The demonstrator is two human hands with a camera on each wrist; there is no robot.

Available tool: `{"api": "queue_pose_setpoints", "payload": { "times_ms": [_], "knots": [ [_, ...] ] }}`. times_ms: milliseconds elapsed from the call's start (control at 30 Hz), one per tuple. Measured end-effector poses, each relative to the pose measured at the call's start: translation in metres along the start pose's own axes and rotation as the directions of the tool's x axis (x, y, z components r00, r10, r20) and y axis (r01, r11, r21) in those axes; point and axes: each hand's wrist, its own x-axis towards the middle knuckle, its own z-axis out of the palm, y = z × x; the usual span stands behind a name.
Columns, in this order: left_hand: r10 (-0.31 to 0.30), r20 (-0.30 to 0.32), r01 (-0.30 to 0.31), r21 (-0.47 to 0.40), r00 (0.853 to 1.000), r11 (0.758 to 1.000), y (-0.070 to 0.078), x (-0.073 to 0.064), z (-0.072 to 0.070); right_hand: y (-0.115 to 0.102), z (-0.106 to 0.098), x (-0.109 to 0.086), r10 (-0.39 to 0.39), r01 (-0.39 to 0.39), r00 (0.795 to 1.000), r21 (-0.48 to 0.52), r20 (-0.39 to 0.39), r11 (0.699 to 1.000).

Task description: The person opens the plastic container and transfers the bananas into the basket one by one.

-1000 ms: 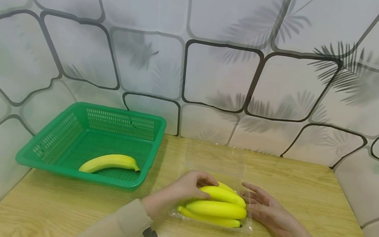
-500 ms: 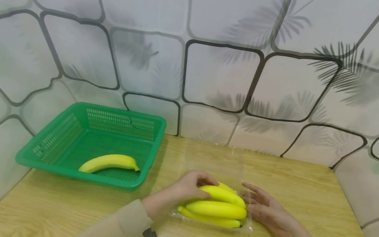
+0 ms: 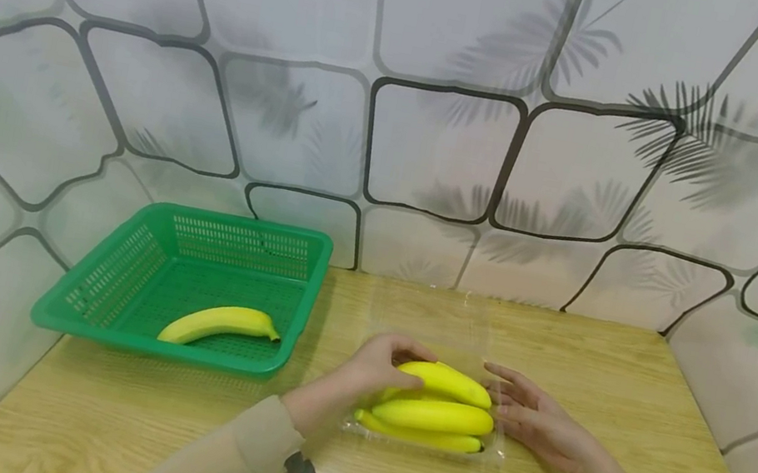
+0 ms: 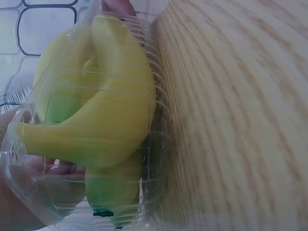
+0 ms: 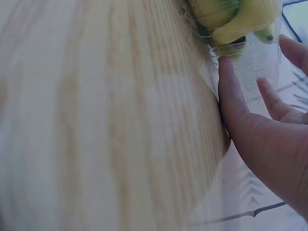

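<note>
Several yellow bananas (image 3: 433, 415) lie in a clear plastic clamshell box (image 3: 497, 452), its lid (image 3: 430, 313) folded back on the table. My left hand (image 3: 376, 370) reaches in from the left, thumb and fingers around the stem-side end of the top banana (image 3: 450, 383), which sits tilted over the others. On the right, my right hand (image 3: 546, 431) rests beside the box with extended fingers; in the right wrist view its thumb (image 5: 233, 91) is at the box's end wall. Through the box side in the left wrist view, a curved banana (image 4: 115, 110) shows in front.
A green perforated basket (image 3: 168, 352) stands on the left with one banana (image 3: 222, 325) in it. The wooden table (image 3: 595, 351) ends at a patterned wall covering (image 3: 439, 154) at the back and sides. Both wrists wear small black devices.
The top banana in my left hand has turned and shifted slightly up and back, showing more of a banana below it. My right hand has stayed in place.
</note>
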Motion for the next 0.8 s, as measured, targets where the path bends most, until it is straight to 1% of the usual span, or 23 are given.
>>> {"api": "queue_pose_setpoints", "payload": {
  "times_ms": [367, 567, 800],
  "knots": [
    [0.003, 0.001, -0.003, -0.016, 1.000, 1.000, 0.005, -0.002, -0.002, -0.001, 0.000, 0.000, 0.013, -0.013, 1.000, -0.015, -0.006, 1.000],
    [-0.019, 0.000, 0.019, -0.042, 1.000, 0.999, 0.009, -0.004, -0.004, -0.001, 0.000, -0.001, 0.020, -0.020, 1.000, -0.017, -0.013, 1.000],
    [-0.033, 0.014, 0.034, -0.072, 0.999, 0.997, 0.017, -0.008, -0.007, 0.001, -0.001, 0.000, -0.001, 0.001, 1.000, 0.012, 0.005, 1.000]
  ]
}}
